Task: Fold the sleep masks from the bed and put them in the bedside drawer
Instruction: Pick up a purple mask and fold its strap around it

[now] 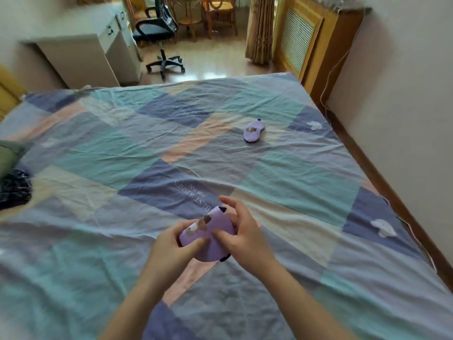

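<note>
A purple sleep mask [212, 241] with a small brown and white picture and a dark strap is held above the bed, bent in the middle. My left hand [174, 244] grips its left end with thumb on top. My right hand [241, 229] pinches its right side, fingers curled behind it. A second purple sleep mask [254, 131] lies flat and unfolded on the bed, farther off to the right. The bedside drawer is not in view.
The bed [122, 168] carries a patchwork sheet in blue, teal and pink. Dark patterned cloth [14, 187] and a green cushion [8, 155] lie at the left edge. Beyond the bed stand a white desk [85, 52], a black office chair [159, 33] and a wooden radiator cover [308, 38].
</note>
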